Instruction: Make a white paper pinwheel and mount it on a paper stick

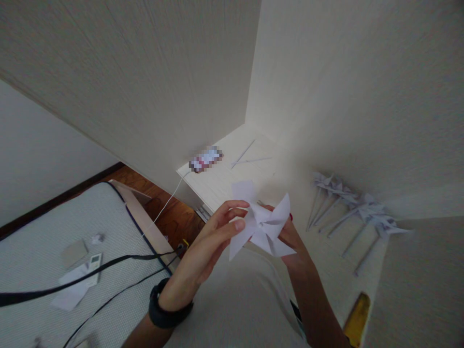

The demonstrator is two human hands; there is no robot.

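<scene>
A white paper pinwheel (264, 224) is held up in front of me over a white desk (217, 181). My left hand (210, 246), with a dark watch at the wrist, pinches the pinwheel's centre between thumb and fingers. My right hand (293, 241) is mostly behind the paper and grips it from the back and below. Both hands are closed on the paper.
Several finished paper pinwheels on sticks (355, 208) lie along the desk at right. Two thin sticks (246, 155) and a phone on a white cable (206, 158) lie farther back. A yellow tool (357, 319) sits at lower right. A mattress (54, 251) with paper scraps, a remote and black straps is at left.
</scene>
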